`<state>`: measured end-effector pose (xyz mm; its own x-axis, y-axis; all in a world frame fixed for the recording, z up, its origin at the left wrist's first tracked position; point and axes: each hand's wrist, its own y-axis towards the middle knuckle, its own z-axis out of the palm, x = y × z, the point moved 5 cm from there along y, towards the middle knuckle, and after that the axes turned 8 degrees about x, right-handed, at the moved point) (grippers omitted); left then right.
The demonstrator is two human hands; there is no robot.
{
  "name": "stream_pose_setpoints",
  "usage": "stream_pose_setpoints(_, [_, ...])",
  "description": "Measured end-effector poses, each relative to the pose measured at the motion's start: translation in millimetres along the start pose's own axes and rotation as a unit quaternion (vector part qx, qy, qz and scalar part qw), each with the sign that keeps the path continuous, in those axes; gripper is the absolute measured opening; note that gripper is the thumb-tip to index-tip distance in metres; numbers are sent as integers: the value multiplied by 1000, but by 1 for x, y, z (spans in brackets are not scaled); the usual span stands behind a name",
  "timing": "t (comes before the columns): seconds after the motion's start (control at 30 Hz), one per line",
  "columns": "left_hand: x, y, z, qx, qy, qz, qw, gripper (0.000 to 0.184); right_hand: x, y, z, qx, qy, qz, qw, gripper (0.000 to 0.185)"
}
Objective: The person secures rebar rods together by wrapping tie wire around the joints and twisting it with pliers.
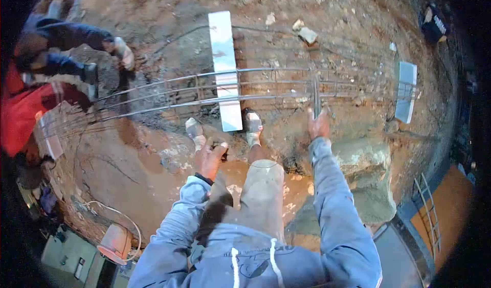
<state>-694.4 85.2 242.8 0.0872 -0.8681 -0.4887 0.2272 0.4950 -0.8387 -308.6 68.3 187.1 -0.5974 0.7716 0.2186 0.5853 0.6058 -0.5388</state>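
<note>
A long rebar cage (pixel 276 96) lies crosswise in front of me, over a white board (pixel 225 73) in the middle and a second white board (pixel 405 92) at the right. My right hand (pixel 319 125) is closed on the lower end of a metal bar (pixel 316 91) that reaches over the cage's rods. My left hand (pixel 209 160) is near my left knee, below the cage and apart from it. Its fingers are curled, and a small dark thing shows by them, too small to name.
A co-worker in red and dark clothes (pixel 30 114) is at the left end of the cage. Also around are a bucket (pixel 115 242), a ladder (pixel 429 211), a large rock (pixel 363 160), stones (pixel 308 35) and a person in dark clothing (pixel 434 27).
</note>
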Motion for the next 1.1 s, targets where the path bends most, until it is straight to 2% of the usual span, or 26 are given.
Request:
stream_pose_setpoints(0.03, [5,16,13,26,-1,-18,1000,20,4,21,3,-21,9,3,1000,50])
stream_pose_setpoints(0.1, [25,48,25,60,51,-47,996,19,-6,67,37,-162,-80,-121,976,48])
stream_pose_setpoints(0.17, [58,74,22,64,60,-47,995,13,-6,99,72,-105,-111,-31,988,55])
stream_pose_setpoints(0.3, [78,111,26,84,63,-71,992,13,6,109,104,-81,-88,-14,993,54])
stream_pose_setpoints(0.37, [86,120,28,104,85,-79,988,14,21,87,105,-203,-200,-121,951,52])
stream_pose_setpoints(0.43, [97,128,38,125,98,-77,984,16,41,48,117,-79,-27,-200,976,49])
stream_pose_setpoints(0.47, [110,131,41,143,129,-94,977,14,70,24,112,165,77,-135,974,45])
stream_pose_setpoints(0.5, [119,130,45,158,160,-113,968,13,64,-5,137,187,194,-203,941,32])
stream_pose_setpoints(0.57, [121,126,70,175,152,-95,968,14,80,-50,141,251,243,-207,914,22])
stream_pose_setpoints(0.6, [121,131,77,181,237,49,953,17,79,-54,138,249,246,-206,914,22])
stream_pose_setpoints(0.63, [114,128,86,180,315,191,912,20,67,-55,142,264,358,-69,893,22])
stream_pose_setpoints(0.67, [133,130,84,207,211,52,954,25,57,-60,151,275,460,71,841,23])
stream_pose_setpoints(0.7, [124,129,87,200,219,47,954,25,43,-58,157,285,485,125,817,27])
stream_pose_setpoints(0.77, [110,133,100,250,404,-72,877,28,3,-49,189,178,516,96,832,28])
stream_pose_setpoints(0.8, [109,138,101,248,433,-16,866,30,-7,-46,189,180,522,99,828,28])
stream_pose_setpoints(0.83, [108,146,100,246,439,-20,864,30,-21,-45,192,198,531,167,807,26])
stream_pose_setpoints(0.87, [98,159,100,212,469,50,856,29,-35,-43,196,214,536,232,783,25])
stream_pose_setpoints(0.9, [88,172,102,177,494,120,843,28,-46,-36,204,216,540,234,779,25])
stream_pose_setpoints(0.97, [59,195,118,121,546,109,822,26,-67,-18,226,196,567,249,760,26])
stream_pose_setpoints(1.0, [51,208,128,103,572,181,794,26,-64,-7,230,198,571,253,755,26])
stream_pose_setpoints(1.03, [45,220,140,87,593,252,759,26,-54,9,227,186,603,217,744,24])
stream_pose_setpoints(1.07, [45,237,151,91,600,244,757,26,-47,27,226,172,634,179,732,24])
stream_pose_setpoints(1.1, [45,250,162,94,606,235,754,26,-45,41,232,173,637,182,729,24])
